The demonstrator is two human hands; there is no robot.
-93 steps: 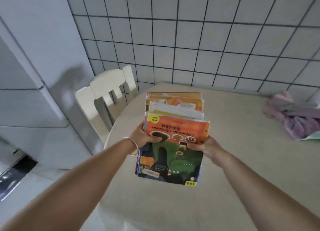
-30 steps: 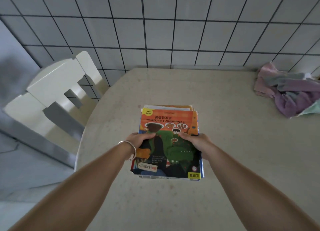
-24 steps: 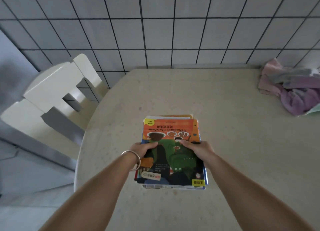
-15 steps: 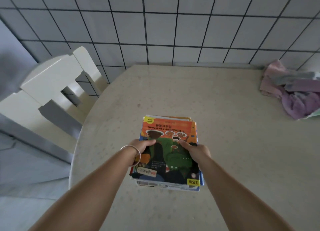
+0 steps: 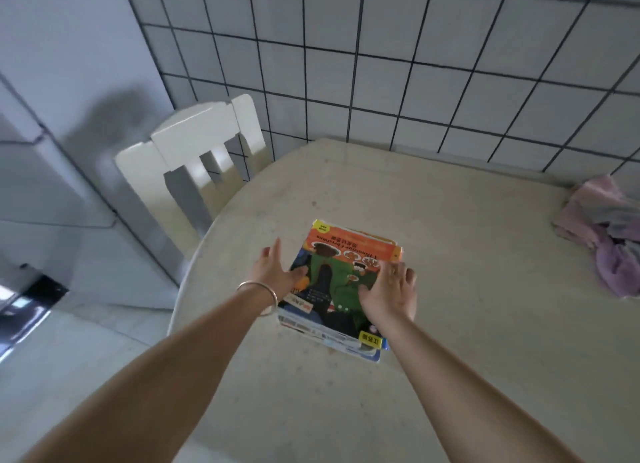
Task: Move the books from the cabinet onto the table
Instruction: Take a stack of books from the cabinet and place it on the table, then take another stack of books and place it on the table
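While both hands hover spread at the stack, the set-down looks done! The left hand (image 5: 273,275) has its fingers straight and splayed beside the near-left edge of the books (image 5: 341,282), thumb just touching the cover, gripping nothing; a bangle (image 5: 258,291) rings that wrist. The right hand (image 5: 389,291) lies flat, fingers extended, on the top cover's right side. Under and between them the books sit stacked on the table (image 5: 450,324), slightly fanned. My call: this is the release step, and next comes lifting clear, then heading to the cabinet for any more. The cover's orange band carries upside-down print, too blurred to read; likewise the yellow corner tag. Beyond the left hand stands a white chair (image 5: 197,157); far off the right hand, crumpled cloth (image 5: 609,234).
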